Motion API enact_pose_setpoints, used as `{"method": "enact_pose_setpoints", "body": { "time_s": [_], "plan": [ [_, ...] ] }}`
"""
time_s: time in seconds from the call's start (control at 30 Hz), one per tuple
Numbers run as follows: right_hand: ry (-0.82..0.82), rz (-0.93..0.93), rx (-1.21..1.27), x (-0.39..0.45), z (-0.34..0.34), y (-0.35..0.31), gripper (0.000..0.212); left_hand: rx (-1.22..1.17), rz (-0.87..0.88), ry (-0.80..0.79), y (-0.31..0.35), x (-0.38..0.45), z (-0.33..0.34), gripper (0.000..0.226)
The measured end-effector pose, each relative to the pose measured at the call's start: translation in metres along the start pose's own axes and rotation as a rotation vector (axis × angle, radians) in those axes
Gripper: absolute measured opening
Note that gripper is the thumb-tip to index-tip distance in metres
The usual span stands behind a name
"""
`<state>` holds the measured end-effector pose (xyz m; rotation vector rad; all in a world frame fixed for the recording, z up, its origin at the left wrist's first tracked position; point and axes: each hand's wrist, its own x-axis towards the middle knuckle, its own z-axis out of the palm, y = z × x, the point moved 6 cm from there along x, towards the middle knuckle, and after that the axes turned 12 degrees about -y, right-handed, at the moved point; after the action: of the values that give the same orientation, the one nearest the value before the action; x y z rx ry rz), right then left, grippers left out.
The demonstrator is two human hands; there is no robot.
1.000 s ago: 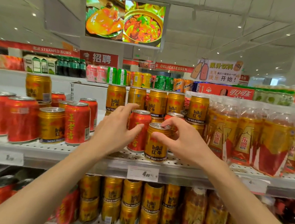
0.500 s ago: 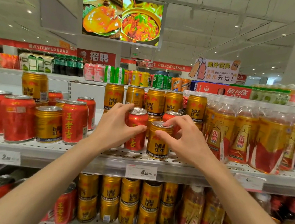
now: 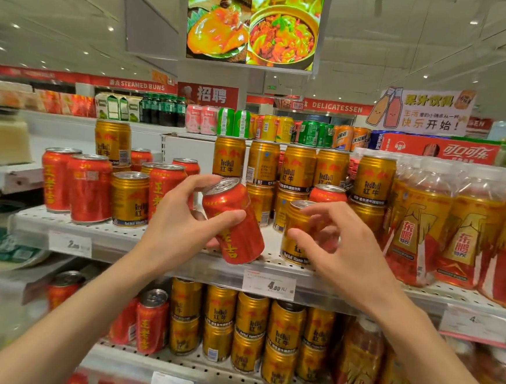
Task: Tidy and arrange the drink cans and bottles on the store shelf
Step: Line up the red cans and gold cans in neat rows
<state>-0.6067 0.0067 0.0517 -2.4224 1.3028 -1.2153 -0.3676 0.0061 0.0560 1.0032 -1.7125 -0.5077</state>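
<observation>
My left hand [image 3: 180, 216] grips a red herbal-tea can [image 3: 234, 220], lifted off the shelf and tilted with its top to the left. My right hand [image 3: 341, 247] curls around a gold Red Bull can [image 3: 295, 234] that stands upright near the front of the white perforated shelf [image 3: 271, 254]; fingers touch its side and top. Behind stand stacked gold Red Bull cans [image 3: 297, 171] and another red can [image 3: 327, 194].
A mixed group of red and gold cans [image 3: 95, 185] stands at the shelf's left. Orange-labelled bottles [image 3: 455, 226] fill the right. Price tags [image 3: 268, 284] hang on the shelf edge. More gold cans [image 3: 250, 325] sit on the shelf below.
My left hand has lifted the red can off the shelf and pulled it forward, tilting it. My right hand stays on the gold can. The camera has moved closer.
</observation>
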Motion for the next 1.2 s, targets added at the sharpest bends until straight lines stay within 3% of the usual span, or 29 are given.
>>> {"method": "enact_pose_setpoints", "body": {
  "time_s": [0.23, 0.9, 1.1, 1.2],
  "plan": [
    [-0.353, -0.058, 0.043, 0.007, 0.066, -0.037, 0.064, -0.055, -0.01, -0.025, -0.004, -0.021, -0.022, 0.064],
    [-0.198, 0.0, 0.124, 0.074, 0.187, -0.157, 0.056, -0.141, 0.043, -0.193, -0.078, -0.008, -0.197, 0.063],
    [-0.293, -0.007, -0.018, 0.096, 0.204, -0.171, 0.057, -0.144, 0.031, -0.184, -0.091, -0.005, -0.222, 0.066],
    [-0.263, 0.008, -0.081, 0.106, 0.202, -0.165, 0.05, -0.12, 0.017, -0.175, -0.098, -0.006, -0.229, 0.067]
  ]
}}
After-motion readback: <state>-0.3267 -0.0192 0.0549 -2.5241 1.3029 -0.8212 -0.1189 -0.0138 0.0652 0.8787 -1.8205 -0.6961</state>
